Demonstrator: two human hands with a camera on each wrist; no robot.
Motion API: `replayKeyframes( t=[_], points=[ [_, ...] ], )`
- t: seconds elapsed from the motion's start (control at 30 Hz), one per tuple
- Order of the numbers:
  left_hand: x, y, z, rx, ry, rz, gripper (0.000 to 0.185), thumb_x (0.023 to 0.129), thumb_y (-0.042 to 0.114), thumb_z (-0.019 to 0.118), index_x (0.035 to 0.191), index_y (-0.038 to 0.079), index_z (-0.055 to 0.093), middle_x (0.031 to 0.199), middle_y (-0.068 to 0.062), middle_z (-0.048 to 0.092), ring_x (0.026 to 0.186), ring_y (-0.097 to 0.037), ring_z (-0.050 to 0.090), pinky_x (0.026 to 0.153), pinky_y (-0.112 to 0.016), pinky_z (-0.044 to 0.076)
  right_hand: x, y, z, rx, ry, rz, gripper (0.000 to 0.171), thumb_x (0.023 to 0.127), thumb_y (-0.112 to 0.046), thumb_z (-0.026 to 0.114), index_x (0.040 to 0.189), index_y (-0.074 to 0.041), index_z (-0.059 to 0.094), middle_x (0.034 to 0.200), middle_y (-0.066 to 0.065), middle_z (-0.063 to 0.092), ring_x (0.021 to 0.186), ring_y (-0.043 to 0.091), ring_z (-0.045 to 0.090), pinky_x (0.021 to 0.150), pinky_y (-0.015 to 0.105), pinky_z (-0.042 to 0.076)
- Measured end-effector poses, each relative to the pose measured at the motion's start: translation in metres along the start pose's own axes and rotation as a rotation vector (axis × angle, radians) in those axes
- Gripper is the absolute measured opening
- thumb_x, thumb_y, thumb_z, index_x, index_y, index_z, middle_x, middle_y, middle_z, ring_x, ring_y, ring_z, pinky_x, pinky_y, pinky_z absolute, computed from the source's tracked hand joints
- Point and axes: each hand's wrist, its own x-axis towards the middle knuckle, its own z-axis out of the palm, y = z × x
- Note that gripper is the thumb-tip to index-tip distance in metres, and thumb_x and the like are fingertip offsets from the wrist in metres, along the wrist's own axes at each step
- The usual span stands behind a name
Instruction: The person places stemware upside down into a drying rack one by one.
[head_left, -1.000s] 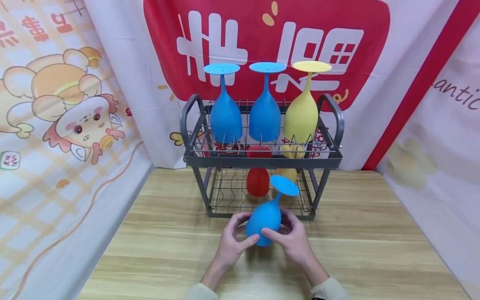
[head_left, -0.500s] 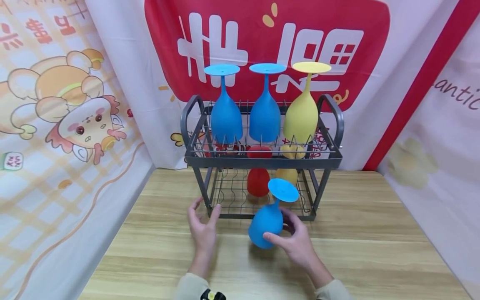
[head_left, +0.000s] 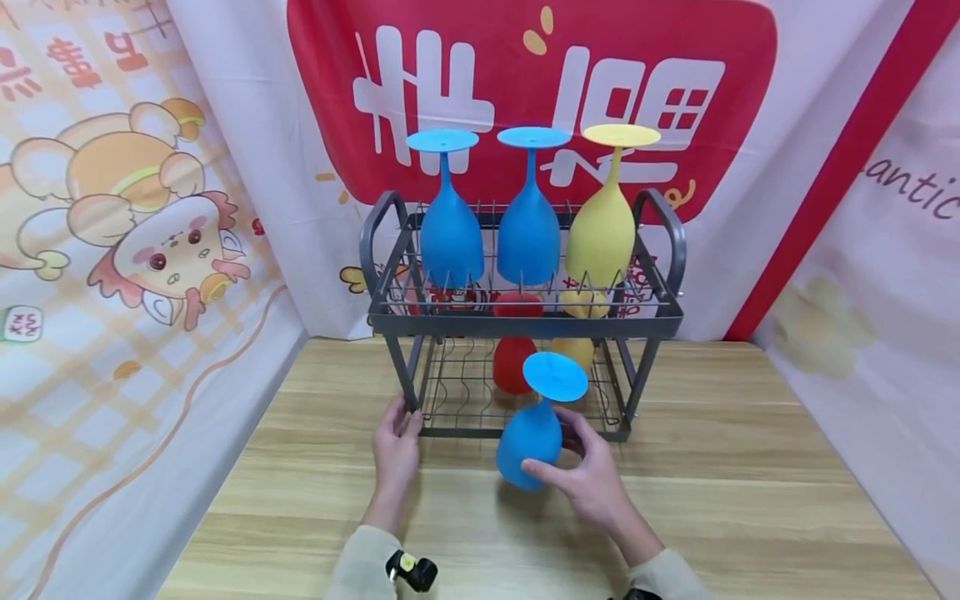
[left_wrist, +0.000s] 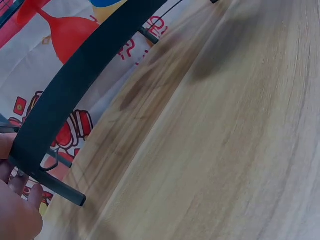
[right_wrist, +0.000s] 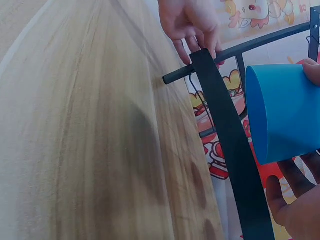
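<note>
My right hand [head_left: 592, 483] has its fingers curled round the bowl of the blue goblet [head_left: 534, 442], held upside down just off the wooden table [head_left: 750, 483], stem tilting up and away from my fingertips toward the rack's lower shelf [head_left: 465, 392]. My left hand [head_left: 396, 446] grips the front left leg of the rack [head_left: 408, 375], fingers wrapped on it. The right is the nearer hand, shelf opening straight beyond its fingertips.

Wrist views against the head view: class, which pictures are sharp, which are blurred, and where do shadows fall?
Head view: sharp and evenly lit, a soft shadow on the wooden table under the blue plastic goblet. Left wrist view: wood grain smeared, the dark metal rack leg blurred. Right wrist view: table blurred, with dark shadow patches.
</note>
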Motion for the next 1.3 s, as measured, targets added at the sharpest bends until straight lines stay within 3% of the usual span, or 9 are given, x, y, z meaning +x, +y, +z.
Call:
replayKeyframes(
  t=[0.33,0.53,0.97,1.3],
  points=[
    [-0.001,0.001,-0.003,0.050,-0.023,0.029,0.050,0.105,0.003,0.058,0.154,0.008,0.052,0.161,-0.019,0.049,0.148,-0.039,0.052,0.126,-0.049,0.039,0.012,-0.015,0.020,-0.063,0.016,-0.231,0.081,0.083,-0.030,0.093,0.151,-0.024,0.050,0.152,0.004,0.057,0.136,0.034,0.060,0.110,0.058,0.055],
    [-0.001,0.000,-0.004,0.075,-0.015,0.044,0.049,0.106,0.006,0.058,0.154,0.010,0.053,0.160,-0.017,0.051,0.147,-0.039,0.053,0.125,-0.050,0.040,0.025,-0.025,0.036,-0.073,0.032,-0.288,0.080,0.084,-0.031,0.092,0.152,-0.029,0.049,0.152,0.001,0.055,0.142,0.032,0.055,0.111,0.063,0.052],
    [0.001,-0.005,0.001,0.080,0.018,0.095,0.048,0.104,0.002,0.058,0.152,0.007,0.055,0.154,-0.018,0.058,0.138,-0.037,0.063,0.115,-0.041,0.051,0.060,-0.024,0.064,-0.088,0.061,-0.227,0.082,0.088,-0.033,0.088,0.156,-0.024,0.044,0.154,0.003,0.052,0.141,0.033,0.054,0.113,0.061,0.052],
    [0.001,-0.007,0.002,0.072,0.026,0.081,0.048,0.106,0.004,0.057,0.154,0.007,0.053,0.156,-0.018,0.056,0.141,-0.037,0.060,0.117,-0.043,0.048,0.082,-0.018,0.086,-0.076,0.067,-0.173,0.084,0.090,-0.032,0.086,0.159,-0.026,0.039,0.158,0.003,0.049,0.145,0.035,0.050,0.115,0.060,0.051]
  ],
)
